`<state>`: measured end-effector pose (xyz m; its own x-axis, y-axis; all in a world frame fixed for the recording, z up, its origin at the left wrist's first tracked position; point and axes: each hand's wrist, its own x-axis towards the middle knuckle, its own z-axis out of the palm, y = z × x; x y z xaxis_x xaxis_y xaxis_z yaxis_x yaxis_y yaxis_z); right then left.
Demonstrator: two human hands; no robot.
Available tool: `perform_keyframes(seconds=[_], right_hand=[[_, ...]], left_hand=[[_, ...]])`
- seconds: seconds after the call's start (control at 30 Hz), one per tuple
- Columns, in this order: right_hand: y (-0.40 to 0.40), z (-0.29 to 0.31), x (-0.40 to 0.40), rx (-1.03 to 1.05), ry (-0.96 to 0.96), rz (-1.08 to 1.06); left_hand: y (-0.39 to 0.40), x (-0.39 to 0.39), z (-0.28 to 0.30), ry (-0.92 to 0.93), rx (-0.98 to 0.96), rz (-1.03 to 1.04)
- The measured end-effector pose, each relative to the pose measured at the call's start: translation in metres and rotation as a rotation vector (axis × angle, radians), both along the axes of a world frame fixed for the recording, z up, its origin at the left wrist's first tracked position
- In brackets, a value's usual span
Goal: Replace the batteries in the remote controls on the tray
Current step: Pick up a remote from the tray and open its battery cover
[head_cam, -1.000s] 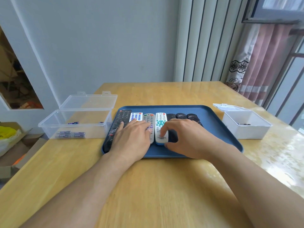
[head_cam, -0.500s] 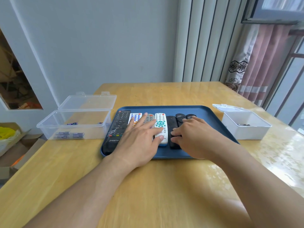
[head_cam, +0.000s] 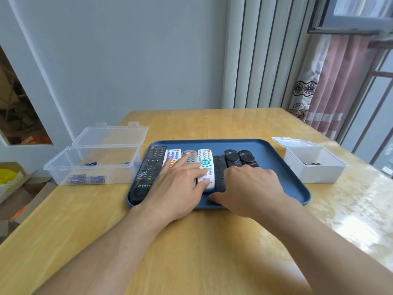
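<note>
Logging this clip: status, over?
Left hand flat across remotes on tray. Right hand curled over black remote, grip unclear. No battery covers open.

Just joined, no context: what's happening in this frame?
A person works over a blue tray of remote controls. The left hand lies flat across the white and grey remotes; the right hand rests on the black remotes. Nothing is lifted or opened yet. Batteries wait in the clear box at left.

Single head-worn wide-angle view, facing forward and down across table (head_cam: 191,252), close over tray (head_cam: 282,167), far wall and window in frame.
</note>
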<state>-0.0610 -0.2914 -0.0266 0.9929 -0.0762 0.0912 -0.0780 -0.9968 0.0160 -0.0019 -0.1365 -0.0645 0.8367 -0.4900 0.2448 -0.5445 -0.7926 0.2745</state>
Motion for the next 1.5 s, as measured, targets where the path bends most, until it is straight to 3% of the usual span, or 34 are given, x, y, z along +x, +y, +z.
perform_keyframes(seconds=[0.47, 0.63, 0.73, 0.8, 0.87, 0.93, 1.0, 1.07, 1.13, 1.5], right_hand=[[0.0, 0.0, 0.006, 0.162, -0.208, -0.053], [-0.01, 0.008, 0.013, 0.239, -0.463, -0.083], [-0.011, 0.013, 0.013, 0.643, -0.525, 0.083], [-0.006, 0.013, 0.013, 0.924, -0.443, 0.205], [-0.002, 0.009, 0.014, 1.074, -0.395, 0.26], [0.001, 0.005, 0.015, 1.273, -0.357, 0.242], [0.002, 0.003, 0.017, 1.504, -0.311, 0.162], [-0.001, 0.002, 0.02, 1.719, -0.246, 0.106], [-0.004, 0.0, 0.022, 1.808, -0.177, 0.117], [-0.006, -0.005, 0.025, 1.606, -0.228, 0.048]], left_hand=[[0.0, -0.002, 0.002, 0.011, 0.006, 0.008], [0.001, 0.001, 0.002, -0.148, -0.115, -0.009], [-0.004, -0.002, 0.005, -0.142, -0.407, 0.025], [-0.011, -0.008, 0.01, 0.067, -0.85, 0.0], [-0.015, -0.011, 0.017, 0.193, -1.263, 0.043], [-0.014, -0.011, 0.023, 0.262, -1.5, 0.105], [-0.011, -0.009, 0.026, 0.339, -1.616, 0.075], [-0.011, -0.008, 0.025, 0.39, -1.652, 0.035], [-0.012, -0.01, 0.025, 0.406, -1.65, 0.015], [-0.012, -0.011, 0.022, 0.344, -1.566, 0.017]])
